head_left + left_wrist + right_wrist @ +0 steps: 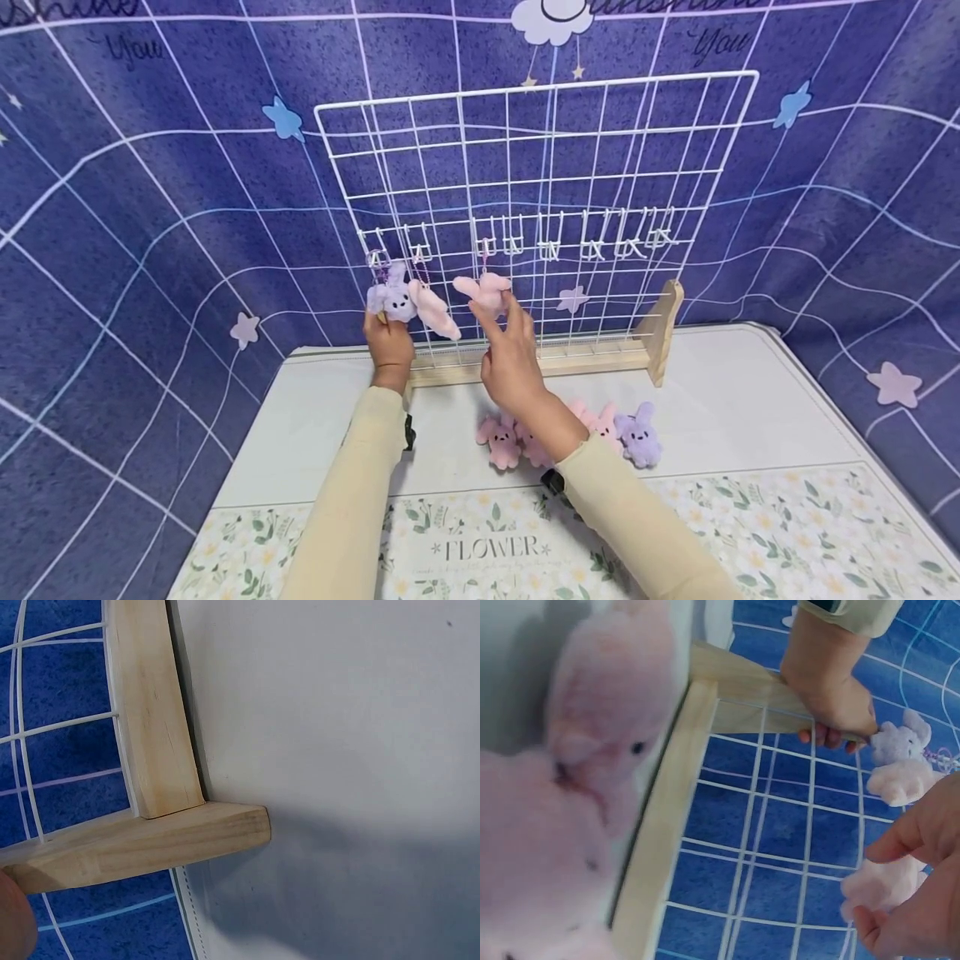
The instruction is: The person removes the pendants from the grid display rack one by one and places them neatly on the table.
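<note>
While left hand grips wooden stand, pink plush hangs between parted fingertips of right hand.

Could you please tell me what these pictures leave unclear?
Head: middle pink bunnies, partly hidden by the right forearm.
Head: small print under FLOWER, too small to read.
Left wrist: left hand, mostly cut off by left edge.
Right wrist: lower pink bunny, cut off by left edge.
</note>
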Tool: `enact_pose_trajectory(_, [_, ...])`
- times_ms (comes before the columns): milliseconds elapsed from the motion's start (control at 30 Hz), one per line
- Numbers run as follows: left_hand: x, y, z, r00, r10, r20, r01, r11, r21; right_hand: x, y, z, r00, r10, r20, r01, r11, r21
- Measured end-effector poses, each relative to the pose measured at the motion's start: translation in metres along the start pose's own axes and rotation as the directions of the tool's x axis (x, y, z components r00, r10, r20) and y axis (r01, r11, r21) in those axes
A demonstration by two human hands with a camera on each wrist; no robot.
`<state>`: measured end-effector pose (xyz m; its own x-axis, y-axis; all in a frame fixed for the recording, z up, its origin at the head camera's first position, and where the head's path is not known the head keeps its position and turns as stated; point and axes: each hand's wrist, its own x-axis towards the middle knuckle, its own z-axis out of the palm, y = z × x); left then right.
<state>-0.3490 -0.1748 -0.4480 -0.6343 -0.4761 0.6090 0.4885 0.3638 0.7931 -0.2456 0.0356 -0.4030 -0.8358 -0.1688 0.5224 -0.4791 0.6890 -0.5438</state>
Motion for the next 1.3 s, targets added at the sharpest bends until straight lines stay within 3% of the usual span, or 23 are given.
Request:
enact_pose_trajectory(200, [0.001,-0.001,-0.001,1.0,-0.013,-0.016,0.013,1.0,0.02,0.008,-0.007,-0.002,0.99,0.056,0.132,-0.06,0.998,0.027])
enact_pose_trajectory(367, [-0.001,-0.001,-0.001,1.0,-0.016,-0.022,0.017,0.999,0.034,0.009,-0.011,-0.001,0.977,0.103,0.189,-0.112,0.993,0.041])
enact_pose_trajectory(533, [-0.001,-0.002,-0.001,1.0,-0.023,-0.004,0.023,0.999,0.022,0.008,-0.01,0.0,0.983,0.115,0.142,-0.128,0.989,0.081])
enact_pose_trajectory(667, [-0.001,-0.001,-0.002,1.0,-0.009,-0.002,0.009,1.0,0.02,0.008,-0.01,0.001,0.996,0.085,0.037,-0.091,0.966,0.241])
enact_pose_trajectory(700, [0.0,-0.001,-0.002,1.0,-0.006,-0.002,0.006,1.0,0.022,0.009,-0.01,0.001,0.996,0.087,0.015,-0.087,0.949,0.301])
enact_pose_trajectory(767, [0.0,-0.001,-0.002,1.0,-0.001,-0.003,0.001,1.0,0.023,0.012,-0.011,0.001,0.992,0.128,0.003,-0.116,0.885,0.451])
enact_pose_trajectory(900, [0.001,-0.001,-0.002,1.0,0.005,0.002,-0.005,1.0,0.022,0.02,-0.013,0.0,0.963,0.265,0.05,-0.219,0.662,0.717])
enact_pose_trajectory(933, [0.001,-0.001,-0.002,1.0,0.006,0.002,-0.006,1.0,0.026,0.023,-0.013,0.0,0.951,0.3,0.075,-0.25,0.602,0.758])
enact_pose_trajectory(1000, [0.001,-0.001,-0.001,1.0,0.006,0.004,-0.007,1.0,0.028,0.028,-0.013,0.0,0.933,0.342,0.109,-0.283,0.515,0.809])
enact_pose_trajectory(1100, [0.0,0.0,-0.001,1.0,0.003,-0.001,-0.003,1.0,0.026,0.034,-0.012,0.001,0.912,0.381,0.15,-0.33,0.465,0.822])
enact_pose_trajectory(1300, [-0.001,0.0,0.0,1.0,0.001,-0.014,-0.001,1.0,0.003,0.037,-0.011,0.002,0.901,0.402,0.162,-0.346,0.441,0.828])
